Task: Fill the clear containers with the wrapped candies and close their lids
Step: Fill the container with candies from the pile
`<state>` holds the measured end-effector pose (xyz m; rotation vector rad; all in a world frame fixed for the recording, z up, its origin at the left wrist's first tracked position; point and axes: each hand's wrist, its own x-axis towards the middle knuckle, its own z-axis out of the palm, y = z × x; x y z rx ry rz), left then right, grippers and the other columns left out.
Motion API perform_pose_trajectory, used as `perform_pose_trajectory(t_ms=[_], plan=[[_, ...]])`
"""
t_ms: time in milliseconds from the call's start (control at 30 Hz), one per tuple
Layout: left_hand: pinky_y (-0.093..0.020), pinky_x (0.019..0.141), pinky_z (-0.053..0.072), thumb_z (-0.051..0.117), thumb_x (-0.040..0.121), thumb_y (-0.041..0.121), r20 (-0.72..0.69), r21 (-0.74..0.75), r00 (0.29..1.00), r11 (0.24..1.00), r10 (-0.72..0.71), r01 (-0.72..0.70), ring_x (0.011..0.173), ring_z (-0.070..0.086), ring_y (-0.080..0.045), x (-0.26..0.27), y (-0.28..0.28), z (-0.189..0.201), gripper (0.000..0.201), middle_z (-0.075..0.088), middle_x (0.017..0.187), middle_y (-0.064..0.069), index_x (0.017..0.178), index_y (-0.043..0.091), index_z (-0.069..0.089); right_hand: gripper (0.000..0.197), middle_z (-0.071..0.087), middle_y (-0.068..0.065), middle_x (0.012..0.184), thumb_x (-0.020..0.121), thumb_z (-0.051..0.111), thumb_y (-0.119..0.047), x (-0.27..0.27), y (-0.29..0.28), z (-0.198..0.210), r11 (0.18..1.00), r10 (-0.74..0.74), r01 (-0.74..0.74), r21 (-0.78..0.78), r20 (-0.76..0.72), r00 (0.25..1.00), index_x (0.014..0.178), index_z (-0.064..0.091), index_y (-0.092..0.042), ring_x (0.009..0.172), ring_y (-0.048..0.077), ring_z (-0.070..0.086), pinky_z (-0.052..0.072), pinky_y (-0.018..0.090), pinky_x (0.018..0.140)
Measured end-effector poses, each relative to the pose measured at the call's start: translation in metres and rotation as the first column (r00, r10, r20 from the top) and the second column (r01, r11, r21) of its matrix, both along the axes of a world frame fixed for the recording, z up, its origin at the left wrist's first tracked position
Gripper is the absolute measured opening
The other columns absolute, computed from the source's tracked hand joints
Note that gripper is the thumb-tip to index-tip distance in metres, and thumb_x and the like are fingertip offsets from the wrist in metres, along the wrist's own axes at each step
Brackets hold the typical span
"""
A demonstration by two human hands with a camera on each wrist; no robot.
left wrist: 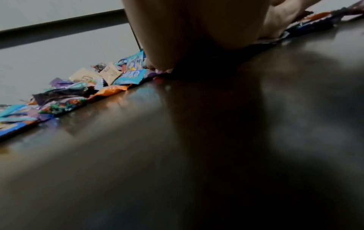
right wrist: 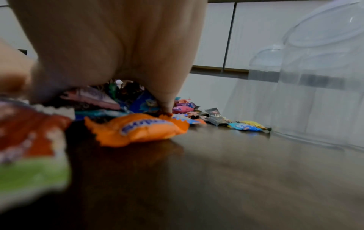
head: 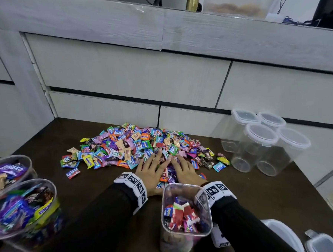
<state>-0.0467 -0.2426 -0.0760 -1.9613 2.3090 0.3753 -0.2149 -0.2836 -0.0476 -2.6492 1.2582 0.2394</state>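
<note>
A big heap of colourful wrapped candies (head: pixel 139 146) lies in the middle of the dark table (head: pixel 84 188). My left hand (head: pixel 151 168) and right hand (head: pixel 184 168) lie flat on the heap's near edge, fingers straight and angled toward each other, with candies between and under them. Just in front of my wrists stands an uncovered clear container (head: pixel 186 234), partly filled with candies. The left wrist view shows my palm (left wrist: pixel 193 23) low over the candies (left wrist: pixel 110 77). In the right wrist view my palm (right wrist: pixel 110 46) presses down behind an orange candy (right wrist: pixel 138 129).
Two clear tubs full of candies (head: pixel 25 206) stand at the table's left edge. Several empty lidded clear containers (head: pixel 259 140) stand at the right, seen also in the right wrist view as clear containers (right wrist: pixel 319 77). Loose white-rimmed lids (head: pixel 283 233) lie at the front right. White drawer fronts (head: pixel 132 73) rise behind the table.
</note>
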Motion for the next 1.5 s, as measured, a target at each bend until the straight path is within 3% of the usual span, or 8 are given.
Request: perform_pose_trajectory(t_ms=[167,267,400,567,933,1067,1267,1500], plan=[[-0.047,0.115,0.014,0.044,0.086,0.072,0.062,-0.083,0.996,0.995,0.064,-0.059,0.147,0.005,-0.021,-0.006,0.003,-0.001,0.094,-0.016,0.161,0.004,0.153,0.036,-0.011,0.091,0.020,0.015,0.148,0.084,0.045,-0.066,0.000,-0.004,0.001,0.999,-0.034,0.034,-0.008,0.000,0.999,0.150,0.010,-0.015,0.130,0.036,0.028,0.025,0.046,0.109],[-0.047,0.109,0.026,0.050,0.092,0.058,0.102,-0.105,0.994,0.994,0.035,-0.025,0.140,0.020,-0.027,-0.002,0.004,0.009,0.079,0.001,0.160,-0.002,0.153,0.032,0.007,0.075,0.028,0.015,0.140,0.088,0.062,-0.037,-0.004,-0.007,0.006,0.996,-0.072,0.068,0.063,0.060,0.996,0.147,0.019,-0.020,0.126,0.037,0.028,0.028,0.048,0.106],[-0.044,0.101,0.042,0.052,0.098,0.022,0.025,-0.111,1.000,0.994,0.002,0.001,0.128,0.037,-0.032,-0.001,0.006,0.024,0.056,0.020,0.147,-0.011,0.147,0.025,0.026,0.064,0.037,0.017,0.134,0.083,0.049,0.004,-0.012,-0.009,0.016,0.990,-0.126,0.119,0.073,0.104,0.987,0.141,0.032,-0.018,0.125,0.035,0.036,0.034,0.042,0.104],[-0.041,0.076,0.048,0.049,0.100,0.036,-0.025,-0.104,1.000,0.994,0.019,-0.021,0.100,0.058,-0.035,-0.004,0.011,0.040,0.042,0.033,0.134,-0.014,0.133,0.013,0.037,0.046,0.053,0.010,0.124,0.078,0.058,0.006,-0.031,-0.009,0.021,0.979,-0.202,0.195,0.053,0.326,0.923,0.118,0.058,-0.016,0.114,0.026,0.053,0.042,0.029,0.096],[-0.037,0.105,0.037,0.061,0.091,0.042,-0.485,-0.076,0.836,0.940,0.256,-0.332,0.132,0.044,-0.028,0.011,0.035,0.053,0.068,0.045,0.144,-0.015,0.146,0.011,0.036,0.033,0.065,0.007,0.115,0.083,0.064,-0.004,-0.052,0.014,0.045,0.943,-0.329,0.313,0.114,0.478,0.814,0.113,0.060,-0.017,0.105,0.022,0.061,0.044,0.021,0.086],[-0.035,0.104,0.038,0.062,0.093,0.040,-0.430,-0.028,0.851,0.937,0.303,-0.348,0.131,0.045,-0.027,0.011,0.043,0.062,0.071,0.047,0.142,-0.015,0.147,0.007,0.031,0.030,0.065,0.008,0.112,0.081,0.068,-0.007,-0.057,0.022,0.052,0.949,-0.317,0.293,0.121,0.384,0.867,0.109,0.061,-0.015,0.106,0.024,0.060,0.048,0.029,0.091],[-0.034,0.103,0.038,0.060,0.094,0.037,-0.566,-0.078,0.761,0.899,0.316,-0.431,0.132,0.046,-0.027,0.009,0.053,0.079,0.065,0.046,0.145,-0.015,0.145,0.006,0.034,0.020,0.067,0.005,0.103,0.081,0.066,-0.005,-0.062,0.031,0.067,0.939,-0.323,0.339,0.058,0.487,0.812,0.099,0.064,-0.015,0.094,0.018,0.060,0.036,0.016,0.072],[-0.028,0.091,0.040,0.063,0.092,0.037,-0.767,-0.278,0.629,0.818,0.126,-0.504,0.121,0.053,-0.028,-0.003,0.062,0.133,0.059,0.057,0.132,-0.012,0.139,0.007,0.044,0.017,0.067,0.002,0.098,0.081,0.069,-0.008,-0.064,0.047,0.107,0.939,-0.276,0.341,0.042,0.681,0.678,0.089,0.062,-0.021,0.087,0.017,0.062,0.045,0.024,0.073]])
